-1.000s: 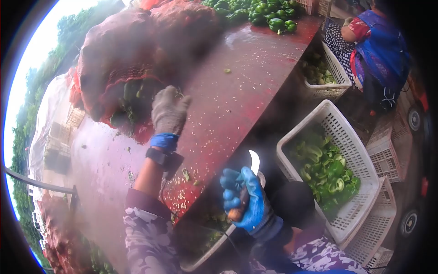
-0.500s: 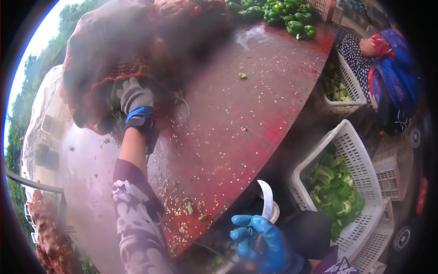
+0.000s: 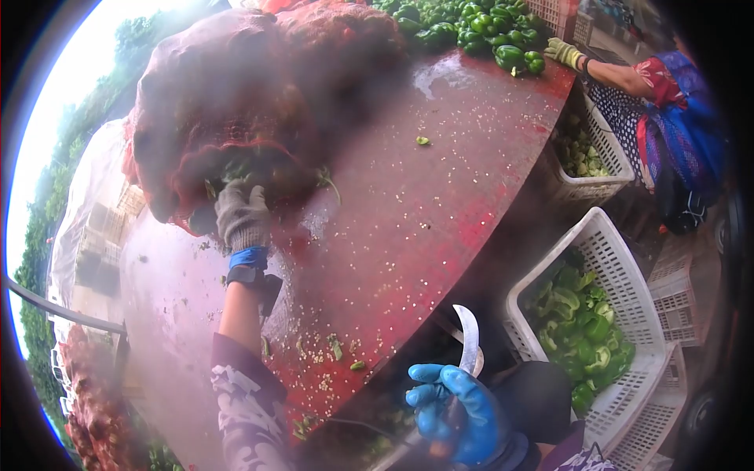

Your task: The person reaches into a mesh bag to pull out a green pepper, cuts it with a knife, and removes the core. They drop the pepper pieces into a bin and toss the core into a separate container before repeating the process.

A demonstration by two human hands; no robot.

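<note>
My left hand [image 3: 242, 216], in a grey knitted glove, is at the mouth of a red mesh sack [image 3: 212, 94] on the red table [image 3: 385, 220]. Its fingers look apart and point into the opening, where dark green peppers [image 3: 255, 166] show; their tips are partly blurred, and I see nothing held. Low in the view, my right hand [image 3: 463, 420] wears a blue rubber glove and is closed around a knife with a curved, hooked blade [image 3: 469, 337]. The blade points upward beside the table edge.
A white crate [image 3: 652, 314] of cut green peppers [image 3: 585, 330] stands right of the table. Behind it, another crate [image 3: 611, 179] holds pepper pieces. Whole green peppers [image 3: 491, 27] are heaped at the far edge, near a co-worker's gloved hand [image 3: 564, 53]. Seeds and scraps dot the tabletop.
My left hand has drawn back toward me from inside the sack's mouth. The co-worker's arm now reaches to the pepper heap. My right hand keeps the knife, and the view has shifted slightly.
</note>
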